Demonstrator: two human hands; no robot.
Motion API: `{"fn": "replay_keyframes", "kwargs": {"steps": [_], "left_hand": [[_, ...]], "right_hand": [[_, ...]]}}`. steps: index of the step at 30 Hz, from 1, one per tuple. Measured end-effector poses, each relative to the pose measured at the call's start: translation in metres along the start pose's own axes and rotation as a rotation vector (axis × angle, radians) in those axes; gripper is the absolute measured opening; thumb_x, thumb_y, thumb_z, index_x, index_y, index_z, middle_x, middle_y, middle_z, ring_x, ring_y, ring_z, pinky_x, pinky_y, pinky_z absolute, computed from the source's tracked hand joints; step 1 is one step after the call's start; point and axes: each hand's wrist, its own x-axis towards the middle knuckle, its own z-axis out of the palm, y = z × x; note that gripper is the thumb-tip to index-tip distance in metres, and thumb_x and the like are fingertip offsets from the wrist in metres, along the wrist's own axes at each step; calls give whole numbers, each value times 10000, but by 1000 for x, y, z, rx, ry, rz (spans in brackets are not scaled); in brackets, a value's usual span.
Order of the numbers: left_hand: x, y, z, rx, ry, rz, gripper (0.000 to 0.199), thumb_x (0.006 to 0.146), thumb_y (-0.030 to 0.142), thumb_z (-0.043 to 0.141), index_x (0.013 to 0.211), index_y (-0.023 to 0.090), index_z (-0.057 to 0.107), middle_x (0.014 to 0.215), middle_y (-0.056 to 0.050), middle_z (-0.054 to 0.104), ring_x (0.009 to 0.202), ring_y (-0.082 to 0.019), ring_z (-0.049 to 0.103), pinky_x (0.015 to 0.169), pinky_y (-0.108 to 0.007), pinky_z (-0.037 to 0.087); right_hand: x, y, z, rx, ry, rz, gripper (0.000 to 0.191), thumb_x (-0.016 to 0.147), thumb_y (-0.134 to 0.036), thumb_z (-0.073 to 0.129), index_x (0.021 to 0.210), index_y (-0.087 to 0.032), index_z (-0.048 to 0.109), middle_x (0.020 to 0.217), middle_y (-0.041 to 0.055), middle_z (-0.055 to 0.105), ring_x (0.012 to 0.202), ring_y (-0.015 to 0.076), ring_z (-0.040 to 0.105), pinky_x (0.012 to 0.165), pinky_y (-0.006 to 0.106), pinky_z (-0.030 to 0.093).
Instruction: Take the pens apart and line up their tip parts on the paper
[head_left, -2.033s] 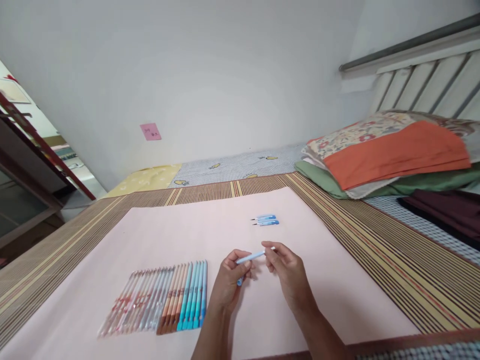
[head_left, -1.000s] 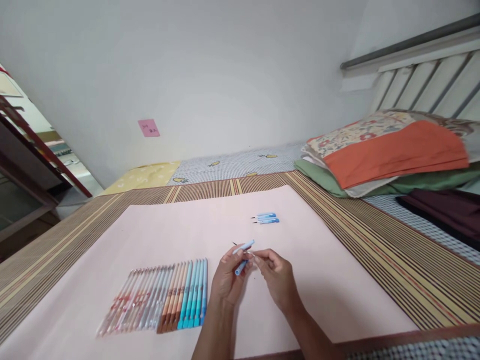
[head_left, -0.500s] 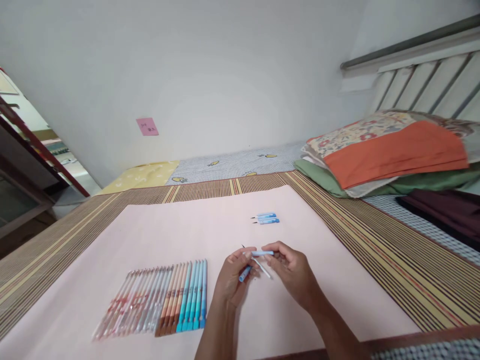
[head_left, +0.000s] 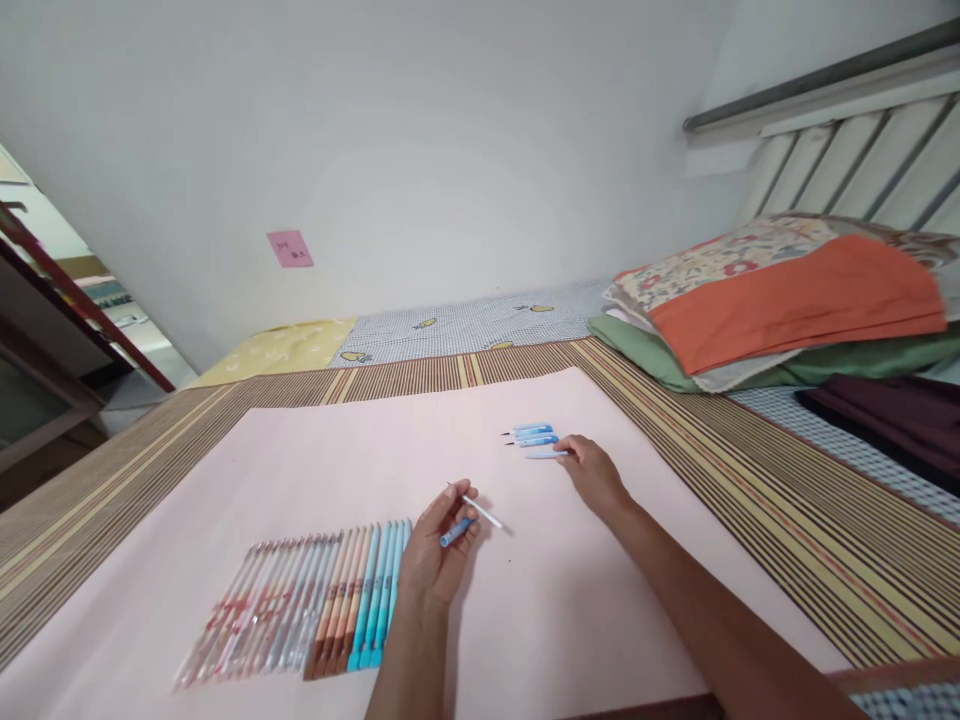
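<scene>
Right hand [head_left: 592, 474] at the right end of 1 pale-blue tube [head_left: 541, 455]

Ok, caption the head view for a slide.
Left hand holds a white rod and blue tube; right hand pinches a pale blue piece beside pen parts.

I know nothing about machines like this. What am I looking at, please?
No machine here, just bare-handed work, seen by one camera worn on the worker's head, looking forward and down. A pink sheet lies on a striped mat. On it, a row of pens lies toward the left, and small blue pieces with dark tips lie farther away. The left hand holds a thin white stick and a blue tube. The right hand pinches one end of a pale blue piece, beside those small pieces.
</scene>
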Motion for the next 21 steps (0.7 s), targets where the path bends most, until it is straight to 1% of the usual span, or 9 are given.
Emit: {"fn": "replay_keyframes", "kwargs": {"steps": [2,4,12,21], "left_hand": [[0,0,1,-6,20,-1,125,809,180,789,893,88,778,863,-81,746,595,-93,638,542,-195,578],[0,1,1,-9,39,-4,107,820,170,776,888,89,776,867,-85,749,594,-94,640,544,-198,583],[-2,1,4,-6,81,-22,85,861,158,725,877,88,770,857,-91,752,580,-93,635,530,-199,580],[-3,-1,6,-6,80,-27,120,898,138,672,881,66,767,852,-100,753,567,-97,639,523,-204,572]], "right_hand": [[3,6,2,-56,13,-84,139,814,-201,571,873,-222,694,942,73,685,893,241,598,835,373,460],[6,11,4,-96,24,-130,130,827,-182,584,876,-221,698,945,78,670,912,248,583,850,379,459],[14,15,11,-152,15,-223,132,852,-117,614,905,-212,690,944,75,668,926,246,585,846,368,444],[18,19,11,-221,47,-250,131,854,-104,650,899,-222,682,955,59,681,929,248,594,838,359,435]]}}
